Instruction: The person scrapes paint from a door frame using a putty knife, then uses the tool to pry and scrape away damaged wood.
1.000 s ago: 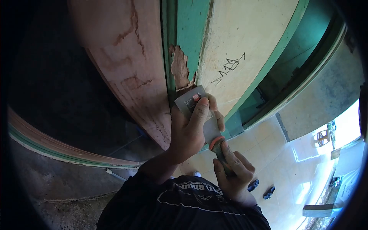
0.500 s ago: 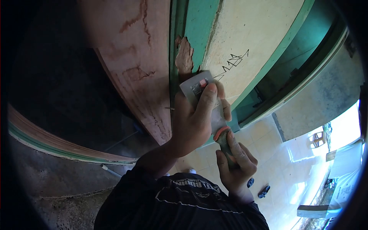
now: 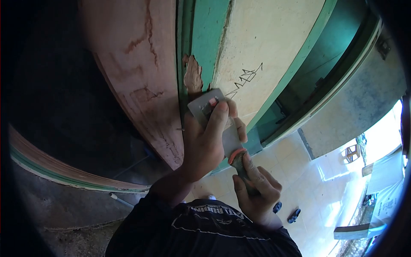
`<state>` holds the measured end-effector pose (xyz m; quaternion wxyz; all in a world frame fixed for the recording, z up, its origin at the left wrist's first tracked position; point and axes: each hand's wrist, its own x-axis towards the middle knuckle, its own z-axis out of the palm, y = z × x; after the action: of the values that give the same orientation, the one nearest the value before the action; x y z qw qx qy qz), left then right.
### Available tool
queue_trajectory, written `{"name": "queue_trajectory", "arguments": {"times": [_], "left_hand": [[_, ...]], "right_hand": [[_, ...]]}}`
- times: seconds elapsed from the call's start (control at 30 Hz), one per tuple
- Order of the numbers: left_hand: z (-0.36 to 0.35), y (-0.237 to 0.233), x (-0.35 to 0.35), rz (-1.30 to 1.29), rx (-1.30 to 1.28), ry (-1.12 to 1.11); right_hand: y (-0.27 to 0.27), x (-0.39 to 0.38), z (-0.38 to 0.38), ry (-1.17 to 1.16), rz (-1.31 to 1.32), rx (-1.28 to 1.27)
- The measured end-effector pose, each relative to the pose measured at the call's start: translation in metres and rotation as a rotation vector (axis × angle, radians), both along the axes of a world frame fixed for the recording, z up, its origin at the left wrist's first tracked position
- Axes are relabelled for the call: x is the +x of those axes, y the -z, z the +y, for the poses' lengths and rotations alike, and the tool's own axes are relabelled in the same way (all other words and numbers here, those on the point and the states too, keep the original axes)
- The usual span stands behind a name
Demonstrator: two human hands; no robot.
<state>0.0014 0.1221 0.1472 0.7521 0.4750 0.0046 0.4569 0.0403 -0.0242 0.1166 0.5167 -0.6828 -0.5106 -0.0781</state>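
Both my hands are on one flat scraper with a broad grey metal blade (image 3: 231, 139) and a dark greenish handle (image 3: 244, 173) with an orange-red end next to the blade. My left hand (image 3: 204, 143) grips the blade, thumb pressed on its upper face by a red-and-dark marking, fingertips showing past the far edge. Around the handle, my right hand (image 3: 261, 188) is closed, its index finger stretched along it. The blade's front corner overlaps the green door frame (image 3: 207, 36), just below a peeled brown patch of bare wood (image 3: 193, 77).
A stained pinkish door panel (image 3: 128, 64) stands left of the frame. On the right is a cream wall panel (image 3: 257, 43) with black scribbles. Dark sandals (image 3: 294, 215) lie on the tiled floor (image 3: 295, 171), and a small stool (image 3: 351, 153) stands farther off.
The view has shifted slightly, so the frame and wall appear lower and farther left. Both hands keep the same hold on the scraper, its blade still near the peeled patch.
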Motion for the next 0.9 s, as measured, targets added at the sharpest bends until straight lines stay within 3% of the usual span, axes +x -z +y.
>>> {"name": "queue_trajectory", "arguments": {"times": [0.33, 0.47, 0.77, 0.83, 0.9], "left_hand": [[-0.001, -0.001, 0.002, -0.05, -0.025, -0.006], [0.0, -0.013, 0.004, -0.035, 0.029, -0.015], [-0.005, -0.006, 0.0, -0.03, 0.007, -0.104], [-0.007, -0.001, -0.002, -0.027, -0.144, -0.073], [-0.004, 0.001, -0.002, -0.031, -0.083, -0.084]], "right_hand": [[-0.003, 0.001, 0.0, -0.019, -0.015, -0.04], [-0.005, 0.01, 0.006, -0.026, -0.044, 0.08], [-0.001, 0.003, 0.0, -0.024, -0.055, 0.04], [0.001, 0.002, -0.002, -0.023, -0.096, -0.027], [0.003, -0.001, -0.001, -0.026, -0.093, -0.024]]}}
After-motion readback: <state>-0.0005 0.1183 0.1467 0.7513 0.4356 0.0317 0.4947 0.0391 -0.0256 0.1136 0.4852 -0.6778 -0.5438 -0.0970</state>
